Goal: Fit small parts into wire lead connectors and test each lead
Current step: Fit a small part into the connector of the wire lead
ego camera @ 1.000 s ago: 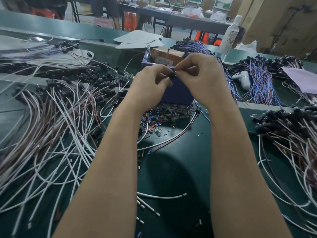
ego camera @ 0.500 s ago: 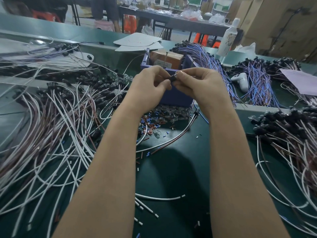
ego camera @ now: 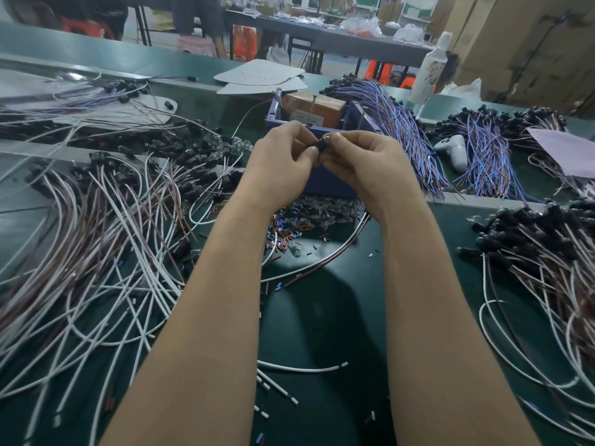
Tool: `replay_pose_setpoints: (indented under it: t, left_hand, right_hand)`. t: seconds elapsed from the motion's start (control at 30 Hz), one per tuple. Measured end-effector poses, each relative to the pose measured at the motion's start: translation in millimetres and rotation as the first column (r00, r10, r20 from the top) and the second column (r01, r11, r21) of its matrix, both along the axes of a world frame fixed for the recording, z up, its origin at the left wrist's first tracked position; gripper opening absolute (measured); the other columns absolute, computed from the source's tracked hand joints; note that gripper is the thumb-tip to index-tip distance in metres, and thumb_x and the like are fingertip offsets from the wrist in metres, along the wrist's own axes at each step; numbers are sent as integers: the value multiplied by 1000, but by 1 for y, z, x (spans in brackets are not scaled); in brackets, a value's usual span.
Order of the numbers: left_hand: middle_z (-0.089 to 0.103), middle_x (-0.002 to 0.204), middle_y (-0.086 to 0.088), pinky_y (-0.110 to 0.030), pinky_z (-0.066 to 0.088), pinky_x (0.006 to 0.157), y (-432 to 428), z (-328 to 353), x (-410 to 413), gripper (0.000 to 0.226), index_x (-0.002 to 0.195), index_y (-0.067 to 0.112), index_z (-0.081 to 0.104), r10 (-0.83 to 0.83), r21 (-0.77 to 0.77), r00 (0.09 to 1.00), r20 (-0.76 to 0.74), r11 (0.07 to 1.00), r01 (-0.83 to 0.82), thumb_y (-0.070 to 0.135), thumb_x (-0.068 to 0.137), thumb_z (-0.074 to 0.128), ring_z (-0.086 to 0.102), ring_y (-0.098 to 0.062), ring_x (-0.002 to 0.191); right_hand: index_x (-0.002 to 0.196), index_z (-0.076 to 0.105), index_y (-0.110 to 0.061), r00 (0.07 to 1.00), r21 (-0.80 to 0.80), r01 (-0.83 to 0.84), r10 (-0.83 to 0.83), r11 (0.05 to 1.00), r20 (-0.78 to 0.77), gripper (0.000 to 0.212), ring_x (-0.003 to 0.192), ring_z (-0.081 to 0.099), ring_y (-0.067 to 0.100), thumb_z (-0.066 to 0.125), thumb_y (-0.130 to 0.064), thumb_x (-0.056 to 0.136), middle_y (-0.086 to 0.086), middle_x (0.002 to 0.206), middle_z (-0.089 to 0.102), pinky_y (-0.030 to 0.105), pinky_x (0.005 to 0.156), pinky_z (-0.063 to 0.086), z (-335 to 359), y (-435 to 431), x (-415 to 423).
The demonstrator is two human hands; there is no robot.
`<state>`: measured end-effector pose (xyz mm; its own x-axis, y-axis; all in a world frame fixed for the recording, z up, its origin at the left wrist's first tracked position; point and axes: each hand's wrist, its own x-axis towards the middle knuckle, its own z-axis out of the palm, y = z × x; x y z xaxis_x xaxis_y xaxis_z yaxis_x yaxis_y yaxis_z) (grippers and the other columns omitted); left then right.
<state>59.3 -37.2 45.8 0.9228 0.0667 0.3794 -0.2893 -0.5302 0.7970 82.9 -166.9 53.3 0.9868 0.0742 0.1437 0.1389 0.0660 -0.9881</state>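
Long grey table [ego camera: 354, 46] running across far side of room, plastic bags [ego camera: 362, 25] sitting on top. Orange stools [ego camera: 383, 74] tucking under its right end. Tall cardboard cartons [ego camera: 531, 43] towering right of it. Person's legs [ego camera: 196, 17] standing at its left end (upper body cropped). Green workbench [ego camera: 322, 333] stretching in front of it, even light falling throughout.

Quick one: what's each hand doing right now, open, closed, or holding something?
Left hand: fingers curled, pinching the small black connector.
Right hand: thumb and forefinger pinching the same connector from the other side.
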Motion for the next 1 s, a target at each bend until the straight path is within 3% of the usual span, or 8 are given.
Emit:
replay_pose_setpoints:
  t: [0.27, 0.4, 0.5, 0.63, 0.7, 0.8, 0.87, 1.0]
  left_hand:
    - [68, 99, -2, -36, 49, 93, -4, 1, -2, 19, 107, 16, 63, -38, 17, 994, -98, 999, 40, 27, 92, 57, 63, -18, 98]
    - [66, 79, 1, -25, 46, 75, 1, 10, -4, 25, 92, 12, 64, 34, 70, 999, -37, 997, -32, 35, 95, 54, 57, -11, 71]
    - [70, 68, -3, -21, 46, 54, -3, 20, -10, 57, 86, 5, 65, -115, -84, 928, -355, 992, 91, 51, 99, 33, 57, -5, 47]
    - [63, 104, -15, -24, 56, 50, -8, 29, -14, 59, 115, 2, 47, -188, -264, 836, -516, 963, 54, 54, 99, 24, 71, -17, 60]
    - [57, 111, -12, -24, 56, 53, -7, 30, -12, 46, 117, 5, 45, -163, -479, 905, -393, 877, -49, 45, 102, 27, 67, -14, 62]
    - [63, 92, -10, -15, 38, 44, -2, 26, -8, 26, 93, 9, 46, -127, -866, 979, -161, 494, -78, 24, 105, 28, 40, -4, 47]
    - [61, 74, -4, -14, 27, 41, 3, 21, -5, 25, 90, 8, 49, -103, -919, 990, -94, 391, -47, 15, 104, 29, 31, -2, 41]
    - [57, 66, 0, -13, 31, 39, 7, 9, -4, 26, 86, 7, 58, -173, -612, 957, -231, 791, -5, 14, 102, 39, 35, -1, 39]
  right_hand:
    - [78, 66, -10, 996, -222, 68, -52, 973, 79, 16, 63, 66, 11, 60, -12, 92, 7, 74, 68, 20, 63, 54, -3, -4, 4]
    - [78, 59, -9, 975, -149, 220, -213, 964, 64, 21, 56, 59, 6, 52, -15, 97, 6, 73, 64, 17, 55, 50, -2, -15, 6]
    - [77, 55, -9, 972, 13, 236, -236, 972, -4, 24, 51, 59, 5, 49, -17, 99, 6, 71, 63, 17, 52, 50, 4, -23, 5]
    - [77, 54, -8, 973, -36, 232, -232, 972, -4, 28, 52, 59, 7, 45, -19, 101, 7, 69, 62, 18, 53, 52, 11, -26, 1]
    - [77, 55, -8, 994, -90, 102, -105, 991, -24, 27, 49, 58, 6, 45, -16, 101, 4, 62, 63, 17, 51, 51, 14, -27, -4]
    - [77, 56, -8, 982, -185, -166, 145, 969, -123, 22, 44, 53, 5, 49, -12, 98, -2, 52, 62, 15, 47, 48, 18, -30, -12]
    - [78, 57, -8, 953, -315, -279, 220, 907, -210, 19, 46, 57, 7, 52, -11, 96, 1, 54, 64, 16, 48, 50, 17, -32, -16]
    - [81, 66, -16, 968, -641, -252, 176, 725, -181, 26, 71, 68, 12, 51, -29, 97, -1, 76, 73, 23, 68, 55, 11, -23, -12]
